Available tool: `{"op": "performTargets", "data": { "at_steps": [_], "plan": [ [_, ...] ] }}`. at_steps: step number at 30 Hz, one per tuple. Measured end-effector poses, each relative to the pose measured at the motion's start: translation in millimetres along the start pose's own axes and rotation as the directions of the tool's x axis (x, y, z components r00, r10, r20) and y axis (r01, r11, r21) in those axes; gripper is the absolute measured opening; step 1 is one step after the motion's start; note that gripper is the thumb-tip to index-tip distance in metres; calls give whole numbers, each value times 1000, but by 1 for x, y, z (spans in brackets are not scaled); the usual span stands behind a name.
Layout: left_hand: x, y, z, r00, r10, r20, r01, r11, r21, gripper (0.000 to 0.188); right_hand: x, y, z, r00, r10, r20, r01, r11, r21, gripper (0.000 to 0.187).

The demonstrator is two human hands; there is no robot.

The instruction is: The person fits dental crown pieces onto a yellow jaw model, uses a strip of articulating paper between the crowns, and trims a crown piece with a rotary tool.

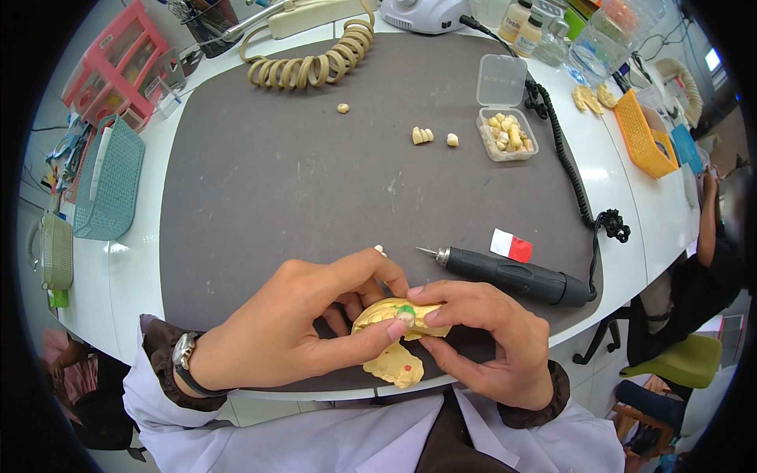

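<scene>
Between my hands, near the table's front edge, is a yellow plaster dental cast (pixel 394 366) with a small red spot. A pale tooth (pixel 406 318) sits on its arch, with green material (pixel 404 309) beside it. My left hand (pixel 284 331) is closed on the cast's left side, its thumb at the tooth and its index fingertip at the far edge. My right hand (pixel 497 339) grips the cast's right end between thumb and fingers. Just beyond my left fingers lies a small pale piece (pixel 380 250), partly hidden. A black rotary handpiece (pixel 512 276) with a thin bur lies beyond my right hand.
On the grey mat (pixel 260 173) are a red-and-white piece (pixel 512 245), loose artificial teeth (pixel 423 135) and an opened clear box of teeth (pixel 505 146). A black coiled cord (pixel 574 165) runs along the right. Baskets (pixel 110 181) and a beige coiled hose (pixel 315 69) stand around.
</scene>
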State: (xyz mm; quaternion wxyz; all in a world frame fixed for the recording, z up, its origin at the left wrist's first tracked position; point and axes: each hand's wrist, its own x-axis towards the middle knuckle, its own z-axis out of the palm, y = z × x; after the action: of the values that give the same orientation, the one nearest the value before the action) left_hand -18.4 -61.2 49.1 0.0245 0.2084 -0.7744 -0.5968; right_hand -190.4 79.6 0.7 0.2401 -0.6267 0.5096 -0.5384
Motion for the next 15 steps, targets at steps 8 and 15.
{"op": "performTargets", "data": {
  "at_steps": [8, 15],
  "plan": [
    [1, 0, -1, 1000, -16, 1, 16, 1000, -25, 30, 1, -1, 0, 1000, 4, 1, -4, 1000, 9, 36],
    [1, 0, 0, 1000, -13, 0, 13, 1000, -26, 30, 1, -2, -1, 1000, 3, 6, -3, 1000, -1, 35]
  ]
}}
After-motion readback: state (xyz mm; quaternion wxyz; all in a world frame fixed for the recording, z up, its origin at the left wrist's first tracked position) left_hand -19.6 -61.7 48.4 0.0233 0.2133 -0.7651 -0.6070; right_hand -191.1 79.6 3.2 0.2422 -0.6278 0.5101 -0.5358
